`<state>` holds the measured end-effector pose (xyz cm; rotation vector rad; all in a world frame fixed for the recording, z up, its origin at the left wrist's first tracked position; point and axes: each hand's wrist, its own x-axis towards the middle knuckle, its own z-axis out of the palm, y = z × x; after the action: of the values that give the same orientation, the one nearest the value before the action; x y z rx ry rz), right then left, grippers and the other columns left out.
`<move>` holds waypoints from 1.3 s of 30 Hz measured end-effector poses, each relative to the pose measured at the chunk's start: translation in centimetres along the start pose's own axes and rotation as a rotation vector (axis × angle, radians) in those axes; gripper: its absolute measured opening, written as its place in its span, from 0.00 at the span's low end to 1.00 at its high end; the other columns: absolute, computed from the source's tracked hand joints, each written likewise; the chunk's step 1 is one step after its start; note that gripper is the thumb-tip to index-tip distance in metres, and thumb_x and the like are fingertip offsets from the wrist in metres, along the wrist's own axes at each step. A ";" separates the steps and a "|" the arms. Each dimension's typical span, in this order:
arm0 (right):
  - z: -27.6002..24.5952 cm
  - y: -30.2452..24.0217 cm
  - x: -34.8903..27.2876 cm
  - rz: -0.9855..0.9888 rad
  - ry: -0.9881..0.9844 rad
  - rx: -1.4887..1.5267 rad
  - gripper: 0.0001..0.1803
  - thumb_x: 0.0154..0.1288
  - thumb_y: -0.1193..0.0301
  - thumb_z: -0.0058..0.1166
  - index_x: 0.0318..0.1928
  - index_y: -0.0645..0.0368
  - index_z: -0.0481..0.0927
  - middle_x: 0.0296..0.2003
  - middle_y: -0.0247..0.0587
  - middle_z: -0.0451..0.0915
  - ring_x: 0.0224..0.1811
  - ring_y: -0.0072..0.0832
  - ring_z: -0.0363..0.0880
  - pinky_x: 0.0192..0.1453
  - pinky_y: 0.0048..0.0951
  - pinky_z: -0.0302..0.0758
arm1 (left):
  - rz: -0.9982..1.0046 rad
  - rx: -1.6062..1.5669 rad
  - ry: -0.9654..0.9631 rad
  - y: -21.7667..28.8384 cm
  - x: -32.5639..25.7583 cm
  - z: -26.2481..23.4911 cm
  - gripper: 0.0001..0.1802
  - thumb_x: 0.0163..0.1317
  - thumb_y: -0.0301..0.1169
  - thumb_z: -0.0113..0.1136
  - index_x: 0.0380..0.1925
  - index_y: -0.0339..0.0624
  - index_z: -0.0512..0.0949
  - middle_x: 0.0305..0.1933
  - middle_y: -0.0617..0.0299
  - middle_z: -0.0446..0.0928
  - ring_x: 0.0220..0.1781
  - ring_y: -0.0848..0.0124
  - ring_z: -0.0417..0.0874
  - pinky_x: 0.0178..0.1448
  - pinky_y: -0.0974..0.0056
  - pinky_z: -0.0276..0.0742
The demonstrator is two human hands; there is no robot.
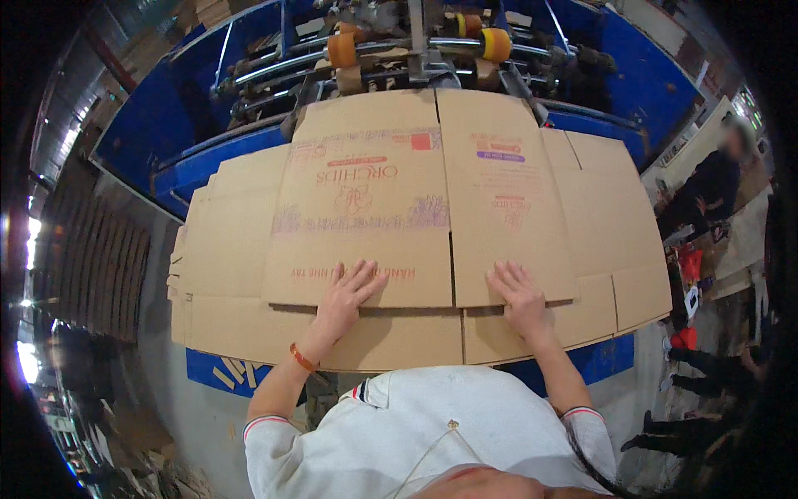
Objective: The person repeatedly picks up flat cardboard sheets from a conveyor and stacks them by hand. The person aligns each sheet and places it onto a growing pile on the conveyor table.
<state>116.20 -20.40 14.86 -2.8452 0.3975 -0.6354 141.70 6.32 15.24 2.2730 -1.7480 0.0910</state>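
A flat printed cardboard box blank point(366, 241) lies before me, tan with red and purple print and a dark slot between its two panels. My left hand point(352, 289), an orange bracelet at its wrist, rests on the near part of the left panel with fingers spread. On the right panel, near its front edge, my right hand point(519, 298) lies palm down with fingers stretched out. Neither hand grips anything. Beneath the blank is a stack of plain cardboard sheets point(224, 249), wider than the blank on both sides. The far edge of the blank reaches the machine's rollers.
A blue machine point(191, 116) with metal shafts and orange-yellow rollers point(342, 51) stands across the far side. Cardboard scraps point(237, 372) lie at the lower left. Another person point(708, 185) in dark clothes is off to the right. Stacked cardboard point(91, 258) stands at the left.
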 end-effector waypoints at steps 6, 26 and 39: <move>2.4 2.7 2.9 -0.116 0.132 -0.104 0.29 0.47 0.81 0.49 0.54 0.50 0.80 0.58 0.44 0.76 0.60 0.46 0.73 0.63 0.48 0.69 | 0.032 0.012 0.115 -2.3 2.9 1.2 0.39 0.46 0.14 0.51 0.62 0.55 0.71 0.68 0.57 0.66 0.70 0.57 0.65 0.73 0.44 0.54; 7.0 8.4 18.0 0.037 0.118 -0.201 0.28 0.63 0.68 0.50 0.65 0.50 0.67 0.64 0.43 0.68 0.69 0.40 0.61 0.71 0.46 0.57 | -0.257 0.293 0.237 -10.1 16.3 2.8 0.33 0.56 0.28 0.55 0.65 0.55 0.65 0.70 0.57 0.62 0.73 0.59 0.58 0.71 0.40 0.52; 6.3 6.6 15.1 0.437 -0.231 -0.343 0.36 0.72 0.44 0.30 0.71 0.52 0.57 0.74 0.43 0.48 0.76 0.42 0.42 0.73 0.55 0.42 | -1.759 0.458 0.340 -32.5 -6.4 -2.8 0.28 0.67 0.40 0.41 0.62 0.33 0.65 0.67 0.48 0.65 0.70 0.51 0.63 0.70 0.28 0.41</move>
<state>130.72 -30.30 13.49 -2.9371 1.1360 -0.1632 171.38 20.66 10.89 2.9223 0.7934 0.4607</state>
